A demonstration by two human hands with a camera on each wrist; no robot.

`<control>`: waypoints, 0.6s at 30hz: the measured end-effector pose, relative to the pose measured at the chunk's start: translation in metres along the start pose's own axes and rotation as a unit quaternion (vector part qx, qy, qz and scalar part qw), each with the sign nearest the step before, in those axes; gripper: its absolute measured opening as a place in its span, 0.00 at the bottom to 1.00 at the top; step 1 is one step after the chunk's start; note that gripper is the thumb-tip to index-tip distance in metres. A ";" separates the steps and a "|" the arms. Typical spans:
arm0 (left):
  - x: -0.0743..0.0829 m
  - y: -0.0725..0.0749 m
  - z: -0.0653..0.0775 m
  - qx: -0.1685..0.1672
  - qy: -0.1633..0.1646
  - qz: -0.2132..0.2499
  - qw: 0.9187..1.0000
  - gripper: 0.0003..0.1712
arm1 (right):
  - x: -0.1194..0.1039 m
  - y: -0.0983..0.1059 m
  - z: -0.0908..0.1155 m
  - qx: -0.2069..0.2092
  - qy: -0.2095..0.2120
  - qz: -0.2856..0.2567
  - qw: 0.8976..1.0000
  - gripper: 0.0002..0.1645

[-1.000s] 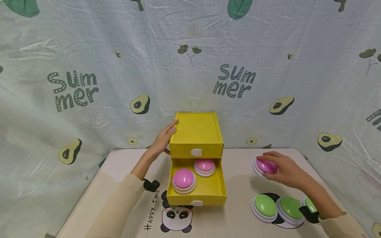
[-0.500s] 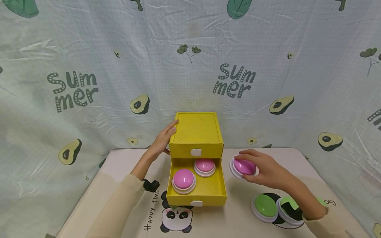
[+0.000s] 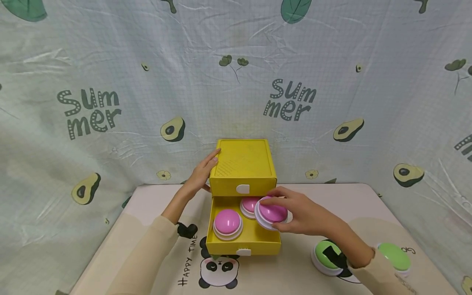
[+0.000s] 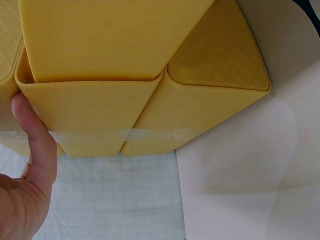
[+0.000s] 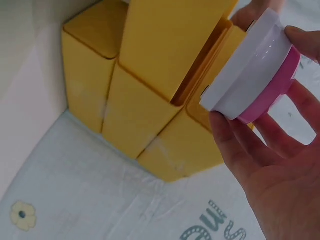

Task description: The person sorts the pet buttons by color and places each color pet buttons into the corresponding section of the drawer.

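Held pink button (image 3: 273, 212) (tilted) over open drawer (image 3: 219, 248).

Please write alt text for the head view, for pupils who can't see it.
A person's right hand holds a pink button at the right side of an open yellow drawer containing two more pink buttons. The left hand touches the left of the yellow cabinet; green buttons sit on the table.

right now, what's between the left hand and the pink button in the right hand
The yellow box, its open drawer holding two more pink buttons, in the head view.
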State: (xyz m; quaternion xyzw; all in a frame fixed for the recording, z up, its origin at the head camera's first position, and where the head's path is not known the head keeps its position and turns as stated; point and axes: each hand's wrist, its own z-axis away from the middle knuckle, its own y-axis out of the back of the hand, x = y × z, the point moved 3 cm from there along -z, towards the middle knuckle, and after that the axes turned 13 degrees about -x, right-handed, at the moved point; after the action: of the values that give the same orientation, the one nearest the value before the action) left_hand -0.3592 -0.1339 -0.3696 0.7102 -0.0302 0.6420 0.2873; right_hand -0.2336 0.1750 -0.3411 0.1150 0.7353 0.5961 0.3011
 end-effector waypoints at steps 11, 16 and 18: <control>0.000 0.001 0.001 0.001 -0.003 0.004 1.000 0.34 | -0.007 -0.010 -0.025 -0.058 -0.039 -0.010 0.998 0.32; -0.002 0.001 -0.001 0.000 0.000 0.001 1.000 0.33 | -0.007 -0.016 -0.032 -0.085 -0.037 -0.014 0.996 0.31; -0.002 0.002 -0.001 -0.002 0.000 0.001 1.000 0.34 | -0.007 -0.017 -0.034 -0.090 -0.032 -0.021 0.995 0.31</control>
State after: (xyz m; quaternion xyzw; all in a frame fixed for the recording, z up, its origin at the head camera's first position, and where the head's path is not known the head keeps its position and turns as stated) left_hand -0.3610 -0.1355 -0.3706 0.7099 -0.0325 0.6418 0.2882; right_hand -0.2445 0.1394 -0.3511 0.0911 0.6711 0.6494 0.3458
